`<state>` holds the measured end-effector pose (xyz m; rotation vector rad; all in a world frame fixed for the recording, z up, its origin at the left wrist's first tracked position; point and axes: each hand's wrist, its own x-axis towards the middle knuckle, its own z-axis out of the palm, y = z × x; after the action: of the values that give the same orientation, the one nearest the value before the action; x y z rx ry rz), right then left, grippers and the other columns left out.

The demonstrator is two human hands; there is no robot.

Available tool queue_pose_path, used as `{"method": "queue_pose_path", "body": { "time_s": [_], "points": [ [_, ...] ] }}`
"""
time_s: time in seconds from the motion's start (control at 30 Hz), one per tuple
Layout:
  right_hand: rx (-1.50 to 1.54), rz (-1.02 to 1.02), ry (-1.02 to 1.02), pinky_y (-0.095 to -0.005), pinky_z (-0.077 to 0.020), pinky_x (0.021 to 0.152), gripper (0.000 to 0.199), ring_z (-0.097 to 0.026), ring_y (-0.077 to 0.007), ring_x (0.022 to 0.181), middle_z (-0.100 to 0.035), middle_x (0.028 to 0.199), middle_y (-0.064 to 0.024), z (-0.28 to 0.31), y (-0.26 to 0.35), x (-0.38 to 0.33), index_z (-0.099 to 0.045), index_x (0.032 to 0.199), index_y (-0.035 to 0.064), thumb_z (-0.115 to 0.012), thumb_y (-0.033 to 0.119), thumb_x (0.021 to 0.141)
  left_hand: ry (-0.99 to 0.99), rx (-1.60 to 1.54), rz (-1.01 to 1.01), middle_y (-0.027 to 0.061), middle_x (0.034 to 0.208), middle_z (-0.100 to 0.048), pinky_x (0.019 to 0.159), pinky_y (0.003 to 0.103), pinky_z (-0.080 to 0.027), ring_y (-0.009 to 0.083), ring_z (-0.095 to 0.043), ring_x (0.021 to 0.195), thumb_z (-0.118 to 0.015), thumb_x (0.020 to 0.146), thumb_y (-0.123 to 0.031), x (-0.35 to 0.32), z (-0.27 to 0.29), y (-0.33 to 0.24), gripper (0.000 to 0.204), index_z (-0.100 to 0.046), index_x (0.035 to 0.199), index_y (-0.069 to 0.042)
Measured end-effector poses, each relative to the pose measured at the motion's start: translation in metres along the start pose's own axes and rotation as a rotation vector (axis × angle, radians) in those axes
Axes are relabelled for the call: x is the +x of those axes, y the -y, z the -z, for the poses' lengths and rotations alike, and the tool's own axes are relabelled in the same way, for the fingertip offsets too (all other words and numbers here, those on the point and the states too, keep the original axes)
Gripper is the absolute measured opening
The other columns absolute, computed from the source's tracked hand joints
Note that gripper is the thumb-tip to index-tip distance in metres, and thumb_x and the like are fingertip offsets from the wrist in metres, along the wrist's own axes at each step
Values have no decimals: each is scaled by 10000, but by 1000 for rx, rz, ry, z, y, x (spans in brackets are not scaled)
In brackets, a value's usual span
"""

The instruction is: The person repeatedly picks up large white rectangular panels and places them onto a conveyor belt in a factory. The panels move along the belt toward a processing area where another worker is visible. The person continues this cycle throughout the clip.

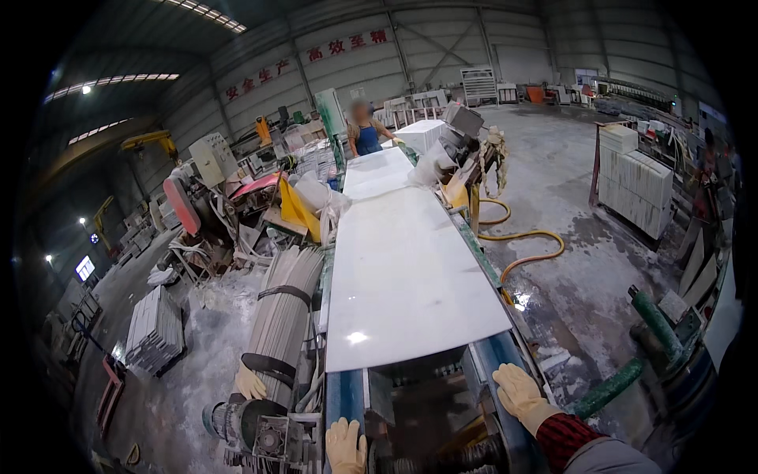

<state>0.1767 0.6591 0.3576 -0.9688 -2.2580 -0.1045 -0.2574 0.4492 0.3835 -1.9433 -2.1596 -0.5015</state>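
A long white stone slab [410, 276] lies flat on the machine bed, its near edge across the blue side rails [497, 355]. My left hand [345, 449], in a cream glove, rests with fingers extended on the left rail, below the slab's near corner. On the right rail lies my right hand [517, 391], gloved alike, palm down with fingers stretched forward. Neither hand touches the slab or holds anything. Between the rails the dark inside of the machine shows. A cream glove [250, 382], seemingly loose, lies left of the bed near a motor [237, 423].
A person [365, 134] in a blue apron stands at the far end of the bed. A strapped bundle of pale strips [284, 308] leans along the left side. Green-coated pipes [608, 387] stand at right. A yellow hose [545, 235] loops over the wet floor.
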Motion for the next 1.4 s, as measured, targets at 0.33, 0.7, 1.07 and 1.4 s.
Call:
{"method": "queue_pose_path", "body": {
  "time_s": [0.33, 0.7, 1.07, 1.4],
  "points": [
    [-26, -107, 168, -521, -494, 1187, 399, -634, -431, 1297, -693, 1361, -230, -15, -13, -21, -697, 1293, 46, -722, 115, 900, 36, -65, 30, 246, 1424, -627, 1143, 552, -438, 463, -559, 1306, -725, 976, -151, -2, -9, 4, 424, -657, 1385, -62],
    [-3, -2, -39, -525, -545, 1051, 357, -651, -429, 1112, -660, 1127, -200, 4, 4, -9, -674, 1187, 38, -720, 57, 834, 36, -62, 75, 272, 1562, -610, 1266, 586, -374, 500, -530, 1456, -724, 1008, -143, -17, -26, 13, 429, -664, 1426, -66],
    [-30, 21, -24, -554, -547, 1029, 369, -650, -459, 1110, -684, 1145, -221, -3, -2, -23, -669, 1231, 41, -699, 49, 863, 65, -101, 52, 263, 1436, -626, 1167, 579, -427, 479, -568, 1344, -714, 969, -105, -11, -6, 2, 412, -664, 1375, -60],
    [43, 18, -12, -533, -545, 1011, 344, -634, -453, 1073, -646, 1120, -221, 11, 8, -11, -643, 1195, 19, -691, 52, 856, -51, -29, -9, 210, 1311, -640, 1067, 526, -465, 422, -579, 1216, -694, 948, -85, -13, -12, 5, 343, -676, 1291, -63]
  ]
}}
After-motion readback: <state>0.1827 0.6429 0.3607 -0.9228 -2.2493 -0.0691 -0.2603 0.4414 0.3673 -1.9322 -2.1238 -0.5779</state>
